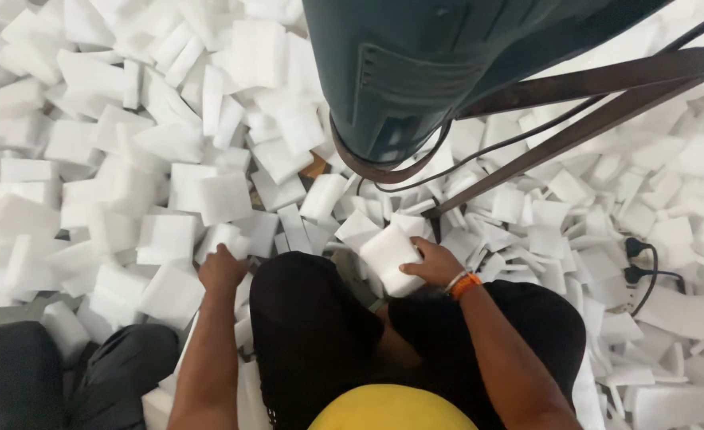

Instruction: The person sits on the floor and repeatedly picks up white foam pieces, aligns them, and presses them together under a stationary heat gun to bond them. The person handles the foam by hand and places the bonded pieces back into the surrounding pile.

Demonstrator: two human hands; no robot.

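I sit among a heap of white foam blocks [113, 159] that covers the floor. My right hand [431, 263], with an orange wristband, grips one white foam block [388, 256] in front of my knees. My left hand [222, 269] reaches into the pile at the left and closes on another white foam piece [223, 237]. My black trouser legs [312, 326] lie between both arms.
A large dark green machine body [415, 72] on a rusty metal frame [591, 103] hangs above the pile ahead. A black cable and plugs [639, 263] lie at the right. Another person's dark trouser legs [57, 374] are at the bottom left.
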